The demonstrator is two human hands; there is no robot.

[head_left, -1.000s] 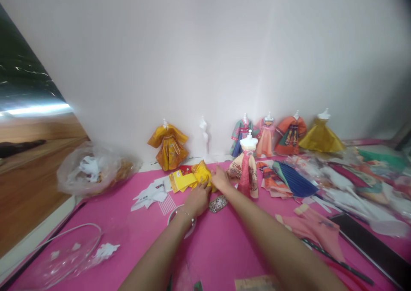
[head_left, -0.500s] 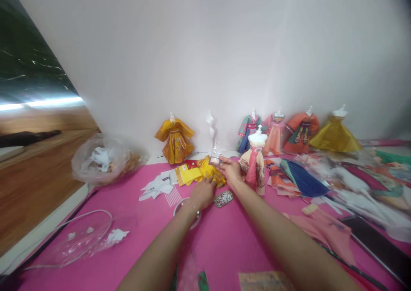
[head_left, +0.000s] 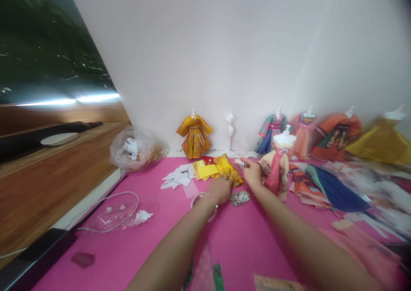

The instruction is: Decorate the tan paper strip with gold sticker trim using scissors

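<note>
My left hand [head_left: 221, 189] rests palm down at the near edge of a bunched yellow patterned cloth [head_left: 226, 167], fingers lying on it. To its right, my right hand [head_left: 252, 172] is closed with its fingertips round a small pale, shiny piece [head_left: 239, 162]; its exact kind is too small to tell. An oval speckled case [head_left: 239, 198] lies between my wrists. Partly under my left wrist is a white ring-shaped object [head_left: 194, 200]. Flat yellow cloth pieces [head_left: 205, 170] and white paper scraps [head_left: 176, 178] lie left of the bunched cloth.
Against the wall stand a golden robe on a mini mannequin [head_left: 194, 132], a bare white mannequin [head_left: 230, 130] and several dressed ones. A cream dress form [head_left: 284, 166] stands beside my right hand. Folded fabrics [head_left: 337, 188] lie right; a plastic bag [head_left: 135, 149] and white cable [head_left: 138, 196] left.
The view has turned left, so everything sits farther right in the picture. My right hand has drawn slightly away from the yellow cloth with the small piece; my left hand stays on the cloth.
</note>
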